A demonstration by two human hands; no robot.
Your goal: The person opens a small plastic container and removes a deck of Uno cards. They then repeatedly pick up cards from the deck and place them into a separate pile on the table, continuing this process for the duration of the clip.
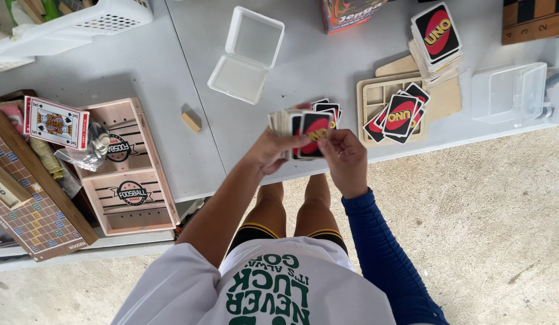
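My left hand (270, 149) grips a thick stack of black-backed playing cards (304, 124) with red ovals, held over the front edge of the white table (165, 78). My right hand (345, 157), in a blue sleeve, pinches the front card of that stack between thumb and fingers. A few fanned cards of the same kind (399, 114) lie in a shallow wooden tray (375, 96) to the right. A taller pile of those cards (437, 36) rests behind the tray.
An open clear plastic box (246, 54) lies at the table's middle, a small wooden block (191, 121) near it. A wooden tabletop game box (126, 168), a card pack (55, 122) and a letter-tile board (33, 210) sit left. Clear containers (511, 93) stand right.
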